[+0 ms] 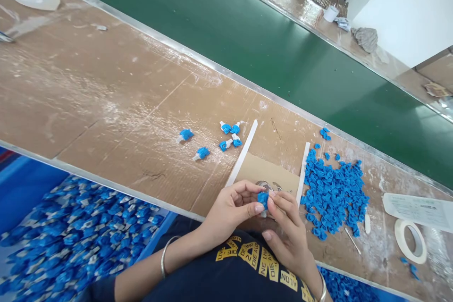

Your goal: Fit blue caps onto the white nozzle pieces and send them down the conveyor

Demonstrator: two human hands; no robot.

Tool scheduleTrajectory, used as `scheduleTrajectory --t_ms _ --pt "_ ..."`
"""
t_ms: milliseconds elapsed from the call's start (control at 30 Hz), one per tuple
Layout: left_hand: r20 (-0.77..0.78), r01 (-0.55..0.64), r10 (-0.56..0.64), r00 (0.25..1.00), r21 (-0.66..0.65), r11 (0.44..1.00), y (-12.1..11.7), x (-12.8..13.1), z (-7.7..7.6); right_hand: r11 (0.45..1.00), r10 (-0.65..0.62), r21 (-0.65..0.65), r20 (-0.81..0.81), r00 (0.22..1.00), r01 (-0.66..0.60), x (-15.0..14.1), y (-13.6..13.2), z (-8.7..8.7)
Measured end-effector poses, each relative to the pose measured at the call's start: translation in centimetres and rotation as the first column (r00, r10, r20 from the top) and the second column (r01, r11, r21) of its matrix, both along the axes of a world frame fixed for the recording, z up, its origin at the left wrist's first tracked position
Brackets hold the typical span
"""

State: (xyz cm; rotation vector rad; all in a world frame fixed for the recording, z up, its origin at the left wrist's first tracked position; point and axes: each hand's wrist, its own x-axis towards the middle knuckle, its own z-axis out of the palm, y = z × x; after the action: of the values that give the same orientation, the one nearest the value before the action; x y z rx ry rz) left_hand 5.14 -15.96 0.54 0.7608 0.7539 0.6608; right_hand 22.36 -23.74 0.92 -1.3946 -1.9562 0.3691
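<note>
A small blue piece with a pale tip below it (262, 198) is pinched between the thumb and fingers of my left hand (231, 205), close to my body at the table's front edge. Against its right side press the fingertips of my right hand (288, 222), which is partly curled. Just behind my fingers lie small shiny metal pieces (277, 186) on a cardboard sheet (272, 170), partly hidden by the hands. Left of the sheet are several blue-and-white pieces (202, 153). To its right spreads a heap of small blue parts (334, 193).
White strips (244, 153) flank the cardboard sheet. A tape roll (410, 240) and a translucent scoop-like tray (417, 211) lie at right. Behind the table runs a green conveyor belt (212, 33). A blue bin (28, 179) full of blue-and-white pieces stands at lower left.
</note>
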Motion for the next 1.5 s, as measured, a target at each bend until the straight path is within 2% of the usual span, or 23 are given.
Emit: scheduleTrajectory --t_ms 33,67,100,167,200,233,267,300,367,433,500,600,667,800,967,1100,1267,1367,1500 --pt "-0.077 -0.014 0.024 0.997 0.123 0.992 0.1 -0.4 -0.2 0.999 -0.038 0.014 0.013 0.999 0.037 0.6 -0.2 -0.2" --pt "-0.174 -0.026 0.077 0.982 0.279 0.96 0.3 -0.9 -0.5 0.992 -0.117 0.042 0.031 0.993 0.116 1.4 -0.4 -0.5" --pt "-0.278 -0.02 0.163 0.947 0.452 0.892 0.7 -1.4 -0.9 0.972 -0.229 0.074 0.055 0.972 0.225 2.3 -0.8 -0.9" --pt "-0.444 0.068 0.417 0.793 0.746 0.663 1.8 -2.7 -2.0 0.892 -0.449 0.12 0.117 0.886 0.436 4.4 -1.7 -2.1" --pt "-0.486 0.158 0.54 0.687 0.825 0.542 2.5 -3.4 -2.6 0.866 -0.5 0.115 0.163 0.851 0.486 5.3 -2.2 -2.8" --pt "-0.506 0.261 0.634 0.584 0.857 0.444 3.2 -4.0 -3.2 0.858 -0.512 0.099 0.204 0.834 0.503 6.2 -2.7 -3.5" --pt "-0.517 0.363 0.697 0.497 0.853 0.374 3.9 -4.7 -3.8 0.863 -0.501 0.073 0.238 0.832 0.499 6.9 -3.1 -4.1" --pt "-0.522 0.452 0.737 0.43 0.831 0.325 4.5 -5.3 -4.2 0.872 -0.481 0.048 0.26 0.837 0.487 7.4 -3.5 -4.7" --pt "-0.525 0.576 0.779 0.344 0.773 0.266 5.4 -6.2 -4.9 0.882 -0.455 0.013 0.281 0.845 0.471 8.0 -4.0 -5.5" --pt "-0.509 0.632 0.82 0.262 0.733 0.253 5.9 -6.7 -5.2 0.884 -0.446 -0.006 0.29 0.847 0.468 8.2 -4.1 -5.8" --pt "-0.5 0.647 0.847 0.18 0.709 0.281 6.3 -6.9 -5.2 0.888 -0.436 -0.018 0.287 0.853 0.46 8.2 -4.1 -5.8" --pt "-0.512 0.632 0.849 0.135 0.704 0.324 6.8 -6.6 -4.9 0.893 -0.428 -0.022 0.269 0.863 0.45 8.3 -3.9 -5.6" --pt "-0.519 0.616 0.837 0.174 0.72 0.319 7.2 -6.2 -4.5 0.89 -0.431 -0.028 0.267 0.862 0.454 8.4 -3.8 -5.6" --pt "-0.583 0.616 0.753 0.303 0.723 0.312 8.3 -5.0 -4.0 0.889 -0.43 -0.036 0.283 0.858 0.457 8.5 -3.6 -5.6" --pt "-0.666 0.651 0.635 0.391 0.688 0.32 9.4 -4.3 -4.5 0.904 -0.388 -0.045 0.336 0.858 0.426 8.8 -3.4 -5.5" --pt "-0.623 0.63 0.642 0.446 0.728 0.269 8.7 -5.0 -4.5 0.923 -0.352 -0.02 0.367 0.861 0.385 9.0 -3.0 -5.2" --pt "-0.587 0.651 0.624 0.516 0.742 0.16 6.2 -6.7 -3.5 0.935 -0.313 -0.05 0.352 0.882 0.351 9.5 -2.4 -4.9" --pt "-0.651 0.703 0.552 0.521 0.694 0.155 5.1 -7.2 -3.0 0.946 -0.279 -0.065 0.345 0.896 0.319 10.0 -2.2 -4.8" --pt "-0.757 0.799 0.479 0.444 0.576 0.169 4.6 -6.6 -2.9 0.963 -0.233 -0.033 0.388 0.892 0.266 10.1 -2.1 -4.7"
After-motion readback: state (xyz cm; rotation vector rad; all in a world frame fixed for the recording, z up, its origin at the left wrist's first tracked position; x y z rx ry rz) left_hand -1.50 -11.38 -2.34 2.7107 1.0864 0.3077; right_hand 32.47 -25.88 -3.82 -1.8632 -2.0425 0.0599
